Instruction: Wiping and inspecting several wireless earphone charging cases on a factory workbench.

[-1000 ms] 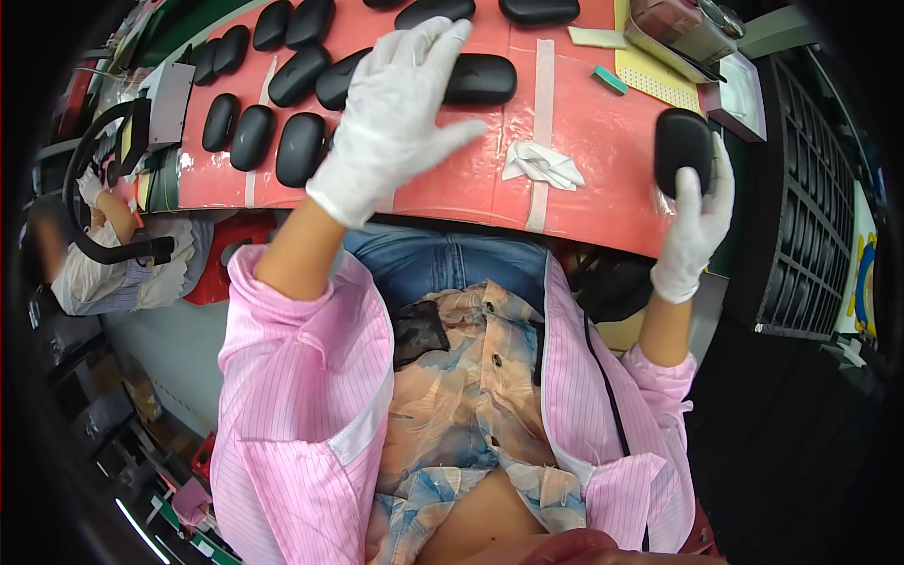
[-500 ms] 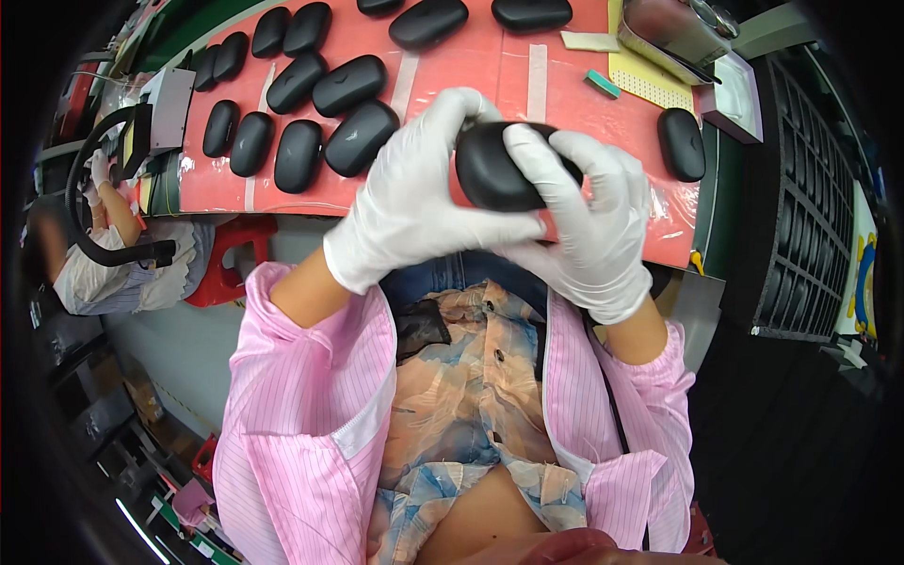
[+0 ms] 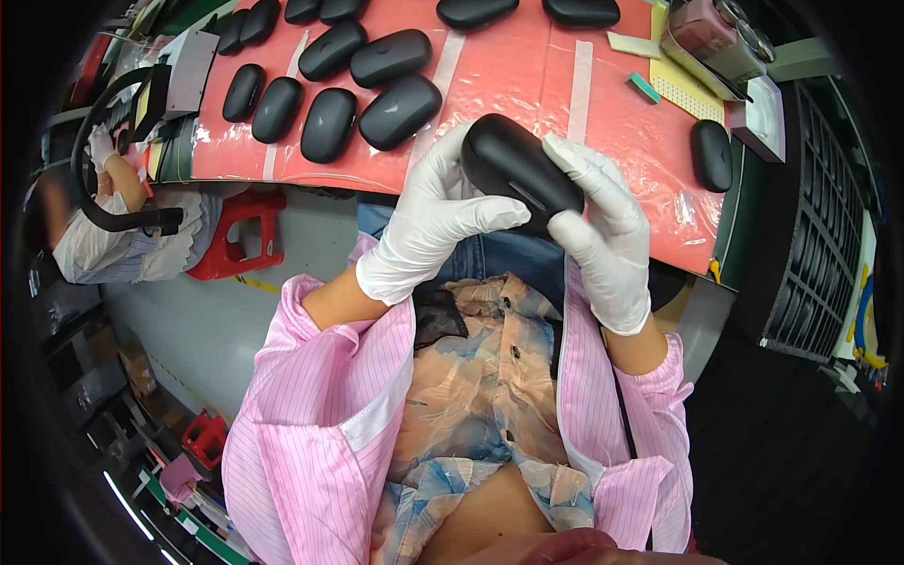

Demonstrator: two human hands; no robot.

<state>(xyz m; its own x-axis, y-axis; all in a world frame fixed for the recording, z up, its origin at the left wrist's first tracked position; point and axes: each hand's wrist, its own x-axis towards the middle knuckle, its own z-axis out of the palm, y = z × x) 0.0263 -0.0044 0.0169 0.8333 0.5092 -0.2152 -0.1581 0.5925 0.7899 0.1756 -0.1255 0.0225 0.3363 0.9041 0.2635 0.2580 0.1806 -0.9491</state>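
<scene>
Black case (image 3: 521,171) gripped between left hand (image 3: 424,221) and right hand (image 3: 610,240), thumbs (image 3: 494,216) at near side.

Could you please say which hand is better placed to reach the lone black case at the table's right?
Probably the right hand: it is nearer the lone case, while the left hand is on the far side of the held case. Both hold that case, so the right would need to release it.

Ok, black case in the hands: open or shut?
Shut: the black case shows no visible gap, held between left hand and right hand.
</scene>
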